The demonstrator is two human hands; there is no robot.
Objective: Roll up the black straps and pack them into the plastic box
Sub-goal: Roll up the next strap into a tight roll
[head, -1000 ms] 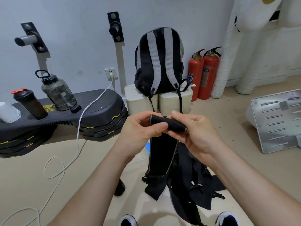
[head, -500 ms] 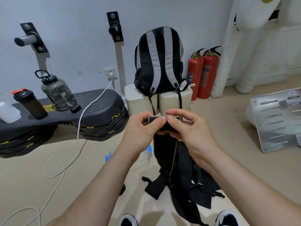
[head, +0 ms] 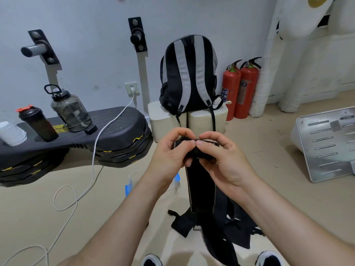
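A wide black strap (head: pixel 201 189) hangs from my hands down to the floor, its top end wound into a small roll. My left hand (head: pixel 172 156) grips the left end of that roll, and my right hand (head: pixel 221 160) pinches its right end with thumb and fingers. More black straps (head: pixel 236 233) lie heaped on the floor below, between my shoes. The clear plastic box (head: pixel 132 181) with blue clips stands on the floor behind my left forearm, mostly hidden.
A black-and-grey backpack (head: pixel 189 73) stands on white blocks (head: pixel 163 120) ahead. Two red fire extinguishers (head: pixel 240 89) are by the wall. On the left, stacked black step platforms (head: pixel 119 137) carry bottles, with a white cable (head: pixel 92 169) trailing over the floor. A white metal panel (head: pixel 326 146) lies at right.
Both hands have turned the roll, winding more strap onto it. The hanging strap has been drawn up, so its lower end sits higher above the heap.
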